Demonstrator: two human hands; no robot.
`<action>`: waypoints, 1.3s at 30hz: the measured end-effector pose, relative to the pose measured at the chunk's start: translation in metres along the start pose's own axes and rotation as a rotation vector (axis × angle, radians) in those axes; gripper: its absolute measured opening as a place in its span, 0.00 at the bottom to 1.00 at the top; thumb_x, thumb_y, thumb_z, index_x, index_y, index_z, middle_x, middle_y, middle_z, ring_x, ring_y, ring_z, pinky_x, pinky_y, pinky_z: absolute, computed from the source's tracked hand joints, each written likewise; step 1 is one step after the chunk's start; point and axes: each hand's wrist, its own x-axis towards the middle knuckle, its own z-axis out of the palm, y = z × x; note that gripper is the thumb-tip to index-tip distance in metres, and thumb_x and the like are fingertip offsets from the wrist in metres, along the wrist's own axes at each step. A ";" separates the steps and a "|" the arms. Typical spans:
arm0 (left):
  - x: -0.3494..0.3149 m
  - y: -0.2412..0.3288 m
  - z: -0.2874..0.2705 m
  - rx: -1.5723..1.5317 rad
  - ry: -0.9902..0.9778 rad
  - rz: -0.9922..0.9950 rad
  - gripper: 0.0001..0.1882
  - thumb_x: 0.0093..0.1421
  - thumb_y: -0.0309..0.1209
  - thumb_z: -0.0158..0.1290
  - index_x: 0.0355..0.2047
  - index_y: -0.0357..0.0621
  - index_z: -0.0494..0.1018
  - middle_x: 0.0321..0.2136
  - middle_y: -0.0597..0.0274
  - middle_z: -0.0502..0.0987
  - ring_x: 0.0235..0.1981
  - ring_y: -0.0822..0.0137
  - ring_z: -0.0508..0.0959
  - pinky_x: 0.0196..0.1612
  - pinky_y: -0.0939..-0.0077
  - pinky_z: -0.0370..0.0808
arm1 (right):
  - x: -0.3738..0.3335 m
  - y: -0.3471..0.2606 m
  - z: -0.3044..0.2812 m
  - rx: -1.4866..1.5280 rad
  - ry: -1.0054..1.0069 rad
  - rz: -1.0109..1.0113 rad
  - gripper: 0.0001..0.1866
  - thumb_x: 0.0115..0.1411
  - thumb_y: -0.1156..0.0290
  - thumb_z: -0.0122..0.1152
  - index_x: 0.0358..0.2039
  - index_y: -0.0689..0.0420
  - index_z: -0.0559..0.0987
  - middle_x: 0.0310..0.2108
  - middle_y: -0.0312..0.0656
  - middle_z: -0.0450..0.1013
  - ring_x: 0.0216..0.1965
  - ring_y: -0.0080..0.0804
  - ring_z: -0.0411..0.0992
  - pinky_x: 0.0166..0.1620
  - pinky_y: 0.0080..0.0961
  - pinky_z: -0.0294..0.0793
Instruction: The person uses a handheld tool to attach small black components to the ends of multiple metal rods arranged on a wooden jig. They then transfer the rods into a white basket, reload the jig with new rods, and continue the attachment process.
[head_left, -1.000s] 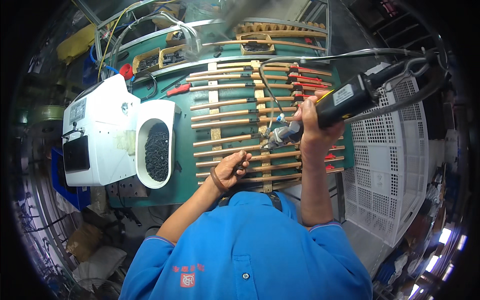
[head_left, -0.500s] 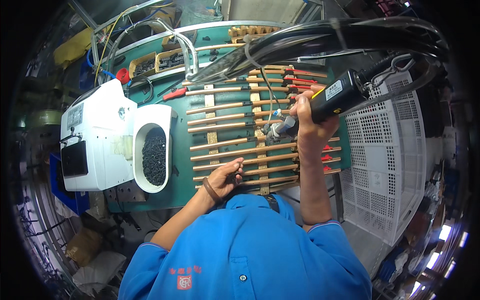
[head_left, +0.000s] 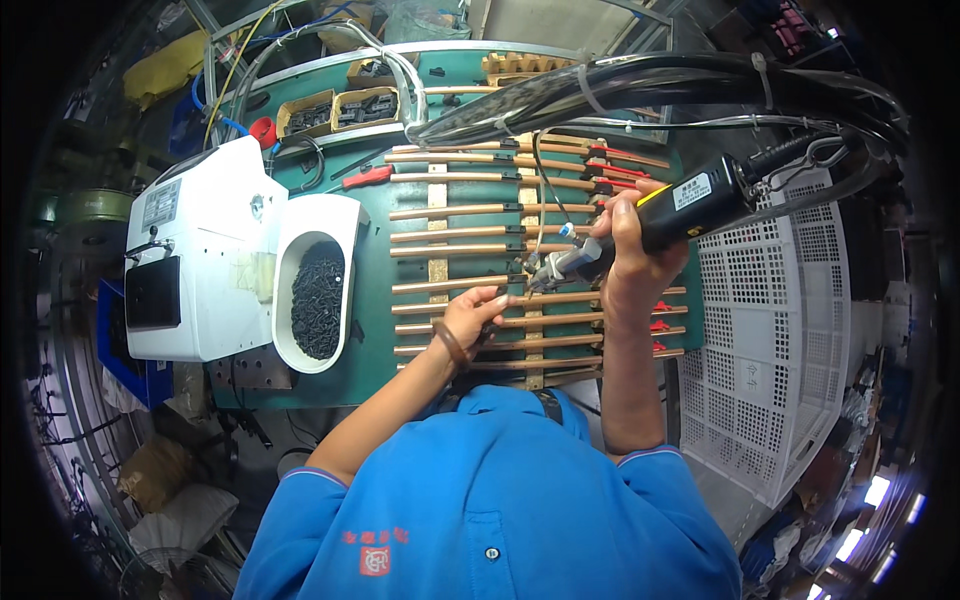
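Observation:
My right hand (head_left: 640, 245) is wrapped round a black electric screwdriver (head_left: 690, 205), which slants down to the left. Its metal nose (head_left: 560, 268) points at a black clip (head_left: 515, 282) on one of several copper-coloured rods (head_left: 440, 287). Just left of the tip is my left hand (head_left: 472, 318), closed in a pinch over the rods, thumb and forefinger close to the clip. Whatever it pinches is too small to make out. The rods lie side by side across light wooden strips (head_left: 437, 270) on a green table (head_left: 375, 340).
To the left stands a white machine (head_left: 215, 270) with an oval tray (head_left: 283, 345) of black screws. Boxes of black parts (head_left: 365, 107) and a red-handled tool (head_left: 368, 177) lie farther back. Thick cables (head_left: 660, 85) arch overhead. At right is a white perforated crate (head_left: 790, 330).
My left hand has moved forward and right, up to the screwdriver's tip. The screwdriver's nose has come slightly nearer to me. The whole view has shifted a little.

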 end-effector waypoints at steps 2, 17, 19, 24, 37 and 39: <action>0.008 0.003 0.013 -0.025 0.031 0.051 0.09 0.56 0.28 0.59 0.36 0.45 0.73 0.34 0.68 0.80 0.20 0.83 0.71 0.20 0.88 0.66 | -0.003 0.001 0.000 0.025 -0.005 -0.003 0.14 0.54 0.82 0.55 0.41 0.64 0.68 0.24 0.38 0.71 0.22 0.22 0.69 0.38 0.24 0.72; 0.026 -0.020 0.016 0.012 0.097 0.127 0.12 0.50 0.21 0.62 0.32 0.45 0.71 0.24 0.68 0.75 0.19 0.78 0.73 0.21 0.85 0.71 | -0.007 0.000 0.005 0.056 0.046 0.027 0.15 0.53 0.83 0.55 0.42 0.64 0.68 0.24 0.38 0.70 0.23 0.22 0.69 0.35 0.21 0.71; 0.027 -0.022 0.012 0.000 0.068 0.168 0.12 0.50 0.21 0.62 0.32 0.44 0.71 0.25 0.68 0.75 0.20 0.78 0.72 0.22 0.85 0.71 | -0.006 0.000 0.004 0.057 0.039 0.037 0.15 0.53 0.83 0.55 0.42 0.64 0.68 0.25 0.38 0.70 0.23 0.22 0.69 0.34 0.20 0.71; 0.033 -0.024 -0.002 -0.043 -0.066 0.235 0.11 0.52 0.21 0.61 0.33 0.44 0.71 0.27 0.66 0.76 0.21 0.79 0.72 0.24 0.87 0.72 | -0.004 -0.002 0.008 0.081 0.037 0.056 0.14 0.53 0.83 0.55 0.42 0.65 0.68 0.25 0.39 0.70 0.22 0.21 0.69 0.32 0.20 0.71; 0.026 -0.019 -0.021 0.067 -0.101 0.323 0.10 0.53 0.21 0.59 0.32 0.44 0.69 0.31 0.65 0.77 0.26 0.78 0.73 0.26 0.85 0.72 | -0.004 -0.002 0.010 0.085 0.033 0.042 0.14 0.53 0.83 0.55 0.41 0.65 0.69 0.24 0.39 0.70 0.22 0.21 0.69 0.28 0.20 0.72; 0.027 -0.018 -0.021 0.086 -0.099 0.338 0.10 0.53 0.20 0.59 0.32 0.44 0.69 0.31 0.65 0.77 0.26 0.78 0.73 0.26 0.84 0.72 | -0.004 -0.003 0.011 0.085 0.031 0.046 0.14 0.53 0.83 0.55 0.41 0.66 0.69 0.24 0.39 0.70 0.22 0.21 0.69 0.29 0.19 0.72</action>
